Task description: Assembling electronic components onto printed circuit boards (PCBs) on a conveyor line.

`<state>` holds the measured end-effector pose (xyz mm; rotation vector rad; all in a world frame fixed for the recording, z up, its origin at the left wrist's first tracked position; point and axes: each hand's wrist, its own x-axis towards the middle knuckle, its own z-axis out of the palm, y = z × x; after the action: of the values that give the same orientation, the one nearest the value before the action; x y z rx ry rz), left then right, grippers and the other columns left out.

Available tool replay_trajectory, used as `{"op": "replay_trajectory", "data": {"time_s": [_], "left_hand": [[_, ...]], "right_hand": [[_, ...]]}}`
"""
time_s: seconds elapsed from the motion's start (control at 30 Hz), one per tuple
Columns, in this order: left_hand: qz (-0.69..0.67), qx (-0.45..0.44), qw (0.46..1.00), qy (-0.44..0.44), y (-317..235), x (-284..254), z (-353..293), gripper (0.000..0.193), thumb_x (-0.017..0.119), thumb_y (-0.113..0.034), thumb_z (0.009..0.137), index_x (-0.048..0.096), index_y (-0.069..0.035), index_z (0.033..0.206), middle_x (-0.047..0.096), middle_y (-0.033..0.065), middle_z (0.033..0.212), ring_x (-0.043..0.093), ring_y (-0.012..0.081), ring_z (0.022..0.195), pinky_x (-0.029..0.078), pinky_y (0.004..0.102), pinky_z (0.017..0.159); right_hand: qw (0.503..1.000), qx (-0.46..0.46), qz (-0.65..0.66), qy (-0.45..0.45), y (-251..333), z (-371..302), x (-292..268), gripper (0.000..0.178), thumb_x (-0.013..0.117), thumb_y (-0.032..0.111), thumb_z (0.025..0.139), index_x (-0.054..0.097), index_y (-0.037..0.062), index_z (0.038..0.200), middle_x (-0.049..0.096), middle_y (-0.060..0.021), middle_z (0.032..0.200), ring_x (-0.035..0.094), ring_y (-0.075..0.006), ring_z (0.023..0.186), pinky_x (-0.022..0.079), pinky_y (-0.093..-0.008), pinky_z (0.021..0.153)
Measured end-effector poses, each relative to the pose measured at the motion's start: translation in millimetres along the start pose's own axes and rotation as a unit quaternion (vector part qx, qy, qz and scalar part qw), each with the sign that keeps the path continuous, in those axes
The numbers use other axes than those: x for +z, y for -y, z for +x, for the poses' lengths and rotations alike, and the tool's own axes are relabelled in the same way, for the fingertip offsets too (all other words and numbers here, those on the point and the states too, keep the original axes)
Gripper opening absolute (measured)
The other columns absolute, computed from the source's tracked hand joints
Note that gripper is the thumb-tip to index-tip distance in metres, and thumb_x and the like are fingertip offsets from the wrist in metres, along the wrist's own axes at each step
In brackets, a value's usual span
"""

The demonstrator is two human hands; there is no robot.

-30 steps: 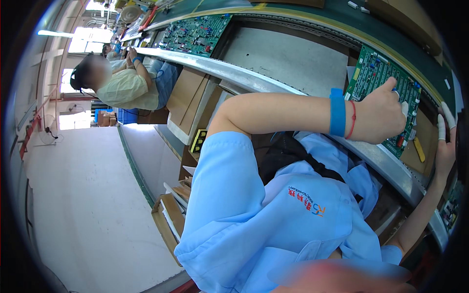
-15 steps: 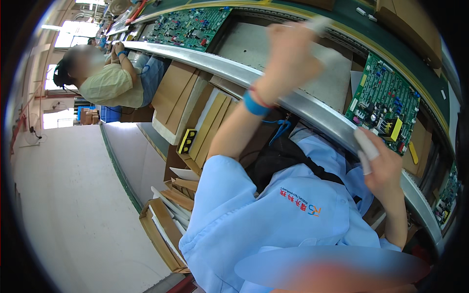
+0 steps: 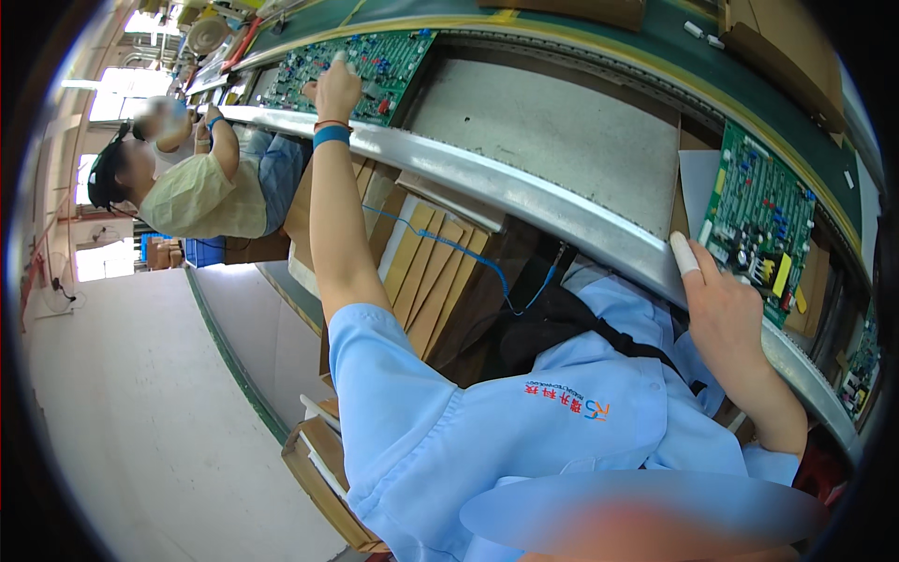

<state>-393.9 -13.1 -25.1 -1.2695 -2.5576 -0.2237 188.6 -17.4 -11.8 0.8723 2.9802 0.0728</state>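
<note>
My left arm stretches far to the left, with a blue wrist strap on it. My left hand (image 3: 337, 94) is over the near part of a green circuit board (image 3: 393, 70) crowded with small components; thumb and a white-covered fingertip are apart. Whether the fingertips touch the board cannot be made out. My right hand (image 3: 721, 304) rests by the metal rail (image 3: 534, 178), its fingers extended, one in a white finger cot. Beside it lies a second green circuit board (image 3: 763, 206) with a yellow-wrapped part; no object shows in that hand.
A bare grey plate (image 3: 552, 122) lies between the two boards. Behind runs a green belt (image 3: 562, 19) with a cardboard box (image 3: 787, 75). Cardboard sheets (image 3: 431, 272) stand below the rail. A blue cord (image 3: 487, 267) hangs near my waist. A co-worker (image 3: 206, 187) sits at the left.
My left hand has swung left from above the grey plate to the left board. My right hand has drawn slightly back along the rail. The cord now stretches leftward.
</note>
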Motion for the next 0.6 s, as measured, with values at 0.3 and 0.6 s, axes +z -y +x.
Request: {"op": "replay_trajectory", "data": {"time_s": [0.3, 0.6], "left_hand": [[0.076, 0.007, 0.996, 0.039, -22, 22, 1, 0.030, 0.046, -0.029, 0.095, 0.062, -0.005, 0.102, 0.070, 0.0226, 0.091, 0.066, 0.0400, 0.094, 0.028, 0.0576, 0.094], [0.000, 0.159, 0.987, 0.030, -85, 0, -44, 0.039, 0.039, -0.035, 0.098, 0.059, -0.009, 0.119, 0.068, 0.0215, 0.096, 0.065, 0.0361, 0.095, 0.034, 0.0544, 0.092]], "right_hand": [[0.983, 0.171, 0.060, 0.030, -45, -73, 10, 0.059, 0.049, -0.007, 0.078, 0.053, 0.0096, 0.134, 0.062, -0.0141, 0.117, 0.065, -0.0326, 0.077, 0.052, -0.0400, 0.066], [0.956, 0.294, -0.018, 0.003, -85, -142, 36, 0.069, 0.052, -0.005, 0.076, 0.047, 0.0206, 0.140, 0.061, -0.0148, 0.118, 0.064, -0.0352, 0.086, 0.051, -0.0433, 0.069]]}}
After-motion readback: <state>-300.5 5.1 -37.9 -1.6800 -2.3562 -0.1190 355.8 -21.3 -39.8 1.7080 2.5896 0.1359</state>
